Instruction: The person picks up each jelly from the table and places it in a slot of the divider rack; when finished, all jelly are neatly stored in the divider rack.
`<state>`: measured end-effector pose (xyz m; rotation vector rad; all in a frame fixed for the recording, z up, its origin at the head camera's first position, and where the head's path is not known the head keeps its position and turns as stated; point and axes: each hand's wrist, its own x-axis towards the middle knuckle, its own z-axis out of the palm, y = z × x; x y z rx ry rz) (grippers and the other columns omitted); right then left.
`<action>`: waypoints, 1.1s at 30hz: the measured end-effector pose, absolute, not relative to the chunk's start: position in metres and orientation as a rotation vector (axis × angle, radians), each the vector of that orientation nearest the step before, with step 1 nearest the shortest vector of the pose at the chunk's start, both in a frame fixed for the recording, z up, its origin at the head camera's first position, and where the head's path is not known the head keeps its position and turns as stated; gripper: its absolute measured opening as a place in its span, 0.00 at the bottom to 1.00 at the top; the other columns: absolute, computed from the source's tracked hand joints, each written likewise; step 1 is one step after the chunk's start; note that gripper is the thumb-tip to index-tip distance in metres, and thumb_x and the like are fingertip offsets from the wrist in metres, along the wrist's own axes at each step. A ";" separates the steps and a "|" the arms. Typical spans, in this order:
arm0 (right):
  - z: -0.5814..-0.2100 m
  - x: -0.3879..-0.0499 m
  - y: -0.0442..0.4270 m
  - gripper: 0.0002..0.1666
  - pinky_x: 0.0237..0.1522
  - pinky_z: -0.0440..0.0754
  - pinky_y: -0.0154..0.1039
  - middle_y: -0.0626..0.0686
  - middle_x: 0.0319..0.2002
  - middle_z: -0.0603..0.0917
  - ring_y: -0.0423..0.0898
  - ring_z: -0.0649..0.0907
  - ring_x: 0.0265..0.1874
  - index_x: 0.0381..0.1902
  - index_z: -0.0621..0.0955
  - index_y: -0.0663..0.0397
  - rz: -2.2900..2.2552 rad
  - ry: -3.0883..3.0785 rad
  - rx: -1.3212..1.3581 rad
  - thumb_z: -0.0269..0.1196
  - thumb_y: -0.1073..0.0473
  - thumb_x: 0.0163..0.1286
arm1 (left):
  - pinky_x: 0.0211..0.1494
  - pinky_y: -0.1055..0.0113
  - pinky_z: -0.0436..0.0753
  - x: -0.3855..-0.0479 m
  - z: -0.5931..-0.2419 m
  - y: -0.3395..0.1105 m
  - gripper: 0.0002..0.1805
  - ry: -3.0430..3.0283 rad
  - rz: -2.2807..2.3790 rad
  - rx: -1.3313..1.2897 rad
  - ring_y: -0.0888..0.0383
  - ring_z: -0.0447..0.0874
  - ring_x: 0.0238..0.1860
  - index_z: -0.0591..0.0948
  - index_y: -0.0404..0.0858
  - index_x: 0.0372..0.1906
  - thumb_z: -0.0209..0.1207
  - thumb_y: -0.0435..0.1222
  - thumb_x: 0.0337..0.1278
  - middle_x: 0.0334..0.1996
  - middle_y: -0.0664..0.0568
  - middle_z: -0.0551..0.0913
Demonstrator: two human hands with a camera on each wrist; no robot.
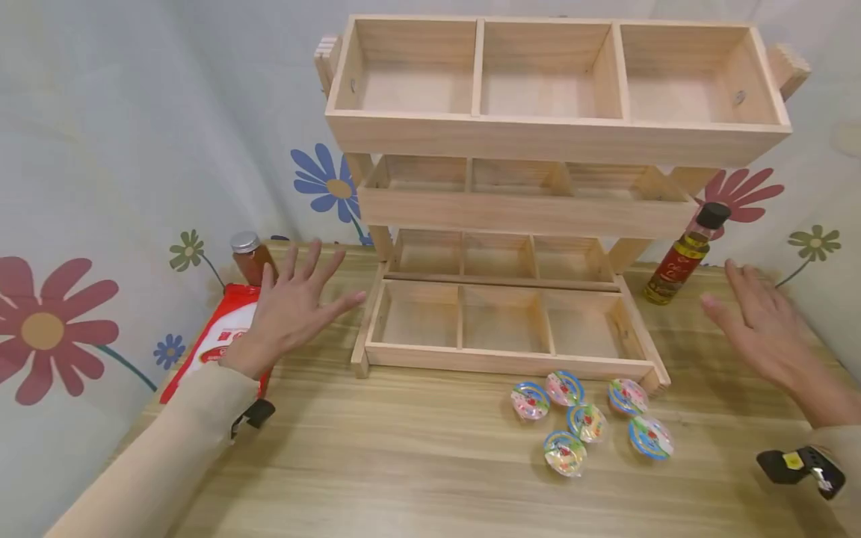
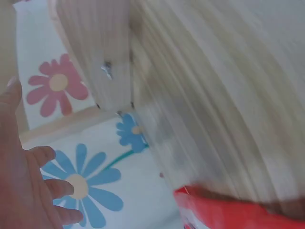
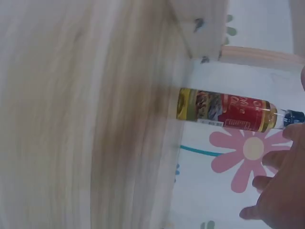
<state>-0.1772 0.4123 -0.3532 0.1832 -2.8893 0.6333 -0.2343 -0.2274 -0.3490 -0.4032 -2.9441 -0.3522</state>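
Observation:
My left hand (image 1: 292, 314) is spread in the air over the red and white bag (image 1: 232, 325), holding nothing. Just behind it stands a brown jar (image 1: 252, 258) with a silver lid. On the other side, my right hand (image 1: 763, 321) hovers with fingers extended, beside an oil bottle (image 1: 679, 261) with a black cap and red label. In the right wrist view the fingers lie apart from the oil bottle's label (image 3: 233, 110). Between the hands stands a tiered wooden rack (image 1: 538, 138) with bare compartments. Several small lidded cups (image 1: 587, 424) lie in front of it.
The wooden table (image 1: 403, 463) carries everything and meets a flower-printed curtain (image 1: 168, 112) behind and at the sides. The rack's base reaches near the lidded cups. A strap-mounted black device sits on each wrist.

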 end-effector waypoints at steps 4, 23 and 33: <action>-0.350 -0.179 0.412 0.42 0.79 0.30 0.66 0.76 0.81 0.39 0.76 0.40 0.80 0.85 0.38 0.62 0.906 -2.775 0.253 0.41 0.50 0.88 | 0.76 0.23 0.39 -0.234 -0.346 -0.215 0.53 -2.923 -0.428 -0.423 0.31 0.35 0.84 0.54 0.52 0.87 0.49 0.75 0.66 0.86 0.44 0.43; -0.366 -0.189 0.389 0.28 0.56 0.81 0.27 0.45 0.62 0.85 0.35 0.84 0.58 0.79 0.68 0.57 2.279 -1.900 0.417 0.49 0.68 0.86 | 0.77 0.31 0.58 -0.212 -0.331 -0.146 0.49 -2.738 -0.820 -0.696 0.42 0.52 0.83 0.59 0.56 0.86 0.56 0.70 0.67 0.85 0.49 0.53; -0.381 -0.193 0.382 0.24 0.60 0.82 0.36 0.54 0.61 0.87 0.45 0.86 0.60 0.72 0.77 0.61 2.478 -1.794 0.515 0.46 0.70 0.86 | 0.78 0.45 0.64 -0.198 -0.328 -0.108 0.42 -2.611 -1.222 -0.827 0.53 0.63 0.79 0.68 0.52 0.82 0.67 0.58 0.67 0.79 0.59 0.68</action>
